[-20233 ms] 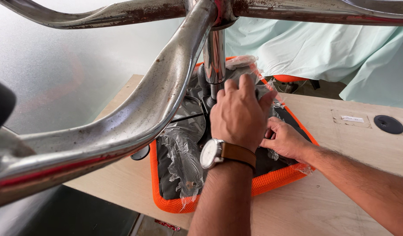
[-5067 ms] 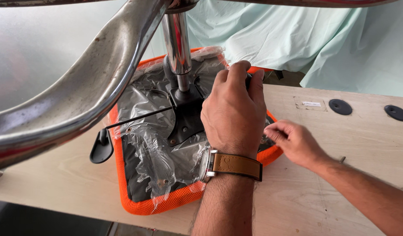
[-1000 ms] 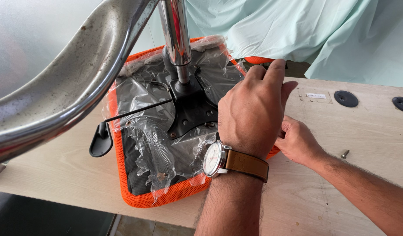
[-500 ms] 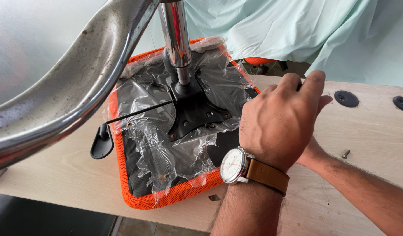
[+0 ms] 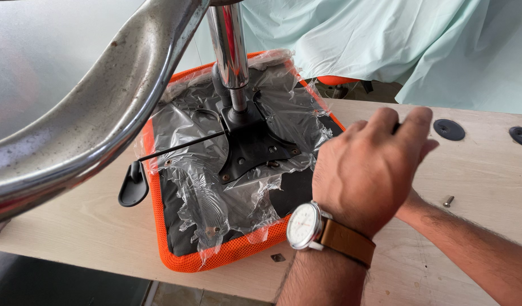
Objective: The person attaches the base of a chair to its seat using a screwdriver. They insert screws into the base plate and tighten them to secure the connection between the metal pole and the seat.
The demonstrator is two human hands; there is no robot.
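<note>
I see the upturned orange chair seat (image 5: 215, 258) lying at the table's (image 5: 74, 226) near-left edge. My left hand (image 5: 368, 170) hovers by its right rim, fingers curled; what they grip, I cannot tell. My right hand (image 5: 414, 205) is hidden beneath. I'd steady the seat before working the black mounting plate (image 5: 255, 150).

The seat (image 5: 215, 258) has a bright orange mesh edge around a black underside, under clear, crinkled plastic film (image 5: 210, 198) that glints grey-white. The mounting plate (image 5: 255, 150) is matt black, and so is the lever paddle (image 5: 133, 184) at the left. The column (image 5: 229, 39) and the curved leg (image 5: 91, 130) are shiny chrome with small dark specks. The bench (image 5: 476, 170) is pale wood-grain, with two dark grey round caps (image 5: 449, 129) far right. The cloth (image 5: 385, 45) beyond is pale mint green. The left hand (image 5: 365, 173) wears a white-faced watch (image 5: 303, 226) on a tan leather strap.
</note>
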